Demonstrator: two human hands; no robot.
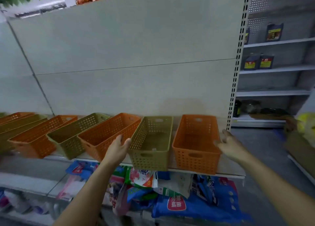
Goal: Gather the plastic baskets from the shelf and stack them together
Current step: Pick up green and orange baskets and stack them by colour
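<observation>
Several perforated plastic baskets stand in a row on the shelf (228,172), alternating orange and olive green. At the far right is an orange basket (196,140), then an olive basket (151,142), then another orange basket (105,132) and another olive basket (75,137). More baskets run off to the left. My left hand (117,149) is open, between the middle orange basket and the olive basket, close to their walls. My right hand (230,144) is open with fingers spread at the right wall of the rightmost orange basket. Neither hand holds anything.
A tall grey back panel (127,55) rises behind the baskets. Under the shelf lie piled bags in blue, green and pink (170,196). To the right stands another shelving unit with dark bottles (259,62). A perforated upright post (237,72) marks the shelf's right end.
</observation>
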